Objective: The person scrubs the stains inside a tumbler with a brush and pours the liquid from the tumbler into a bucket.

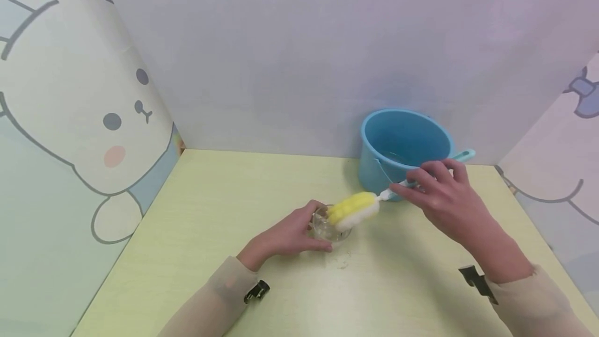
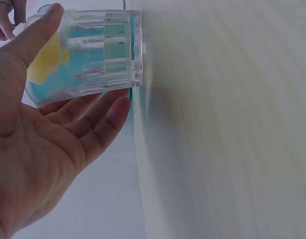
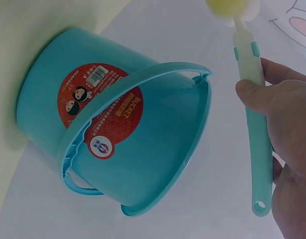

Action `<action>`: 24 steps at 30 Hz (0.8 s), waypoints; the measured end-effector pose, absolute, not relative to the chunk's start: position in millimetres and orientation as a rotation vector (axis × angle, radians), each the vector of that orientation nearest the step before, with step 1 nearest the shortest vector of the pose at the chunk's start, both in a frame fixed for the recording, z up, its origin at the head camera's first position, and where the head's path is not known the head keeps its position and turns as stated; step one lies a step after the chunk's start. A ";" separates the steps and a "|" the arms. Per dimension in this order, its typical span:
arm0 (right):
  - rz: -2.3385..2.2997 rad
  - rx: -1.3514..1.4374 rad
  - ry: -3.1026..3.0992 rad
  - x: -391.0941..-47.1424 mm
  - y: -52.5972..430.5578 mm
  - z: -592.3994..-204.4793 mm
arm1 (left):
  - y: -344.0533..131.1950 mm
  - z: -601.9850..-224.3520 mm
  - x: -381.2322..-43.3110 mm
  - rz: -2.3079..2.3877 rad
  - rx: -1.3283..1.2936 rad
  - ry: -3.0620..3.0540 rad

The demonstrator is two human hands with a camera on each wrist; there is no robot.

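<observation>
My left hand point(image 1: 294, 230) holds a clear drinking glass point(image 2: 93, 55) that stands upright on the table, thumb on one side and fingers round the other. My right hand point(image 1: 446, 204) grips a bottle brush by its pale green and white handle point(image 3: 258, 144). The brush's yellow and white sponge head point(image 1: 354, 208) slants down to the left, its tip overlapping the mouth of the glass in the head view. Through the glass wall, yellow shows near the rim in the left wrist view.
A blue bucket point(image 1: 369, 170) stands at the back right, close behind the brush handle, with its carrying handle hanging down. A red label point(image 3: 123, 104) marks its side. Small wet spots point(image 1: 343, 261) lie in front of the glass. Cartoon-printed walls enclose the pale yellow table point(image 1: 224, 186).
</observation>
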State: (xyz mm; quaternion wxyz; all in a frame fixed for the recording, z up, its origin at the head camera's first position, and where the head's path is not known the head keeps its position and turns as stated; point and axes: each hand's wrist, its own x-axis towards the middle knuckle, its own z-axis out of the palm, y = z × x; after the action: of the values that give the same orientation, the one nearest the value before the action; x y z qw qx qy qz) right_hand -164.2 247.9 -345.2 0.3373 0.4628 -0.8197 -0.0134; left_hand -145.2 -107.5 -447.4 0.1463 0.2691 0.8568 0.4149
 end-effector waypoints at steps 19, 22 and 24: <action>-0.012 1.167 -2.176 -157.3 259.3 -343.4 | -107.7 -446.6 -145.3 1.210 0.779 2.453; -0.023 1.159 -2.196 -156.2 261.0 -343.0 | -107.7 -446.1 -145.1 1.211 0.773 2.451; -0.023 1.159 -2.206 -155.8 262.4 -343.1 | -107.9 -445.7 -144.7 1.209 0.768 2.449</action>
State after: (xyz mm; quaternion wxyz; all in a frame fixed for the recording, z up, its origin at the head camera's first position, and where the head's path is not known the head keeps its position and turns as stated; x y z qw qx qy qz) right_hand -155.8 262.4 -343.1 0.3192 0.4408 -0.8389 -0.0089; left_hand -144.7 -107.9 -445.7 0.1517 0.2674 0.8533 0.4212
